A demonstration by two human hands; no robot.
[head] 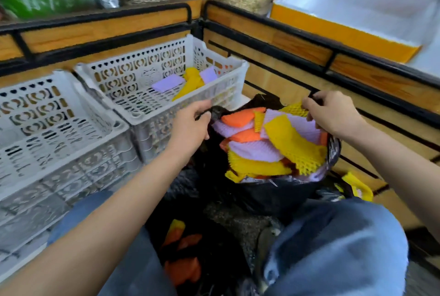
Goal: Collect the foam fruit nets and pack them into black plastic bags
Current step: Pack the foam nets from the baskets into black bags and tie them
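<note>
A black plastic bag (pixel 273 194) stands on the floor between my knees, filled with yellow, orange and lilac foam fruit nets (pixel 269 143). My left hand (pixel 190 126) grips the bag's left rim. At the far right rim my right hand (pixel 333 115) pinches the black edge together with a yellow net (pixel 294 107). The nearer white basket (pixel 152 115) holds a few more yellow and lilac nets (pixel 190 80). A second black bag (pixel 214 260) lies lower down with orange and yellow nets inside.
A second white basket (pixel 47 138) stands at the left, its inside mostly out of sight. Wooden shelving with black metal rails (pixel 309 43) runs behind and to the right. A yellow net (pixel 359 186) lies on the floor at the right. A yellow box (pixel 345 27) sits on the shelf.
</note>
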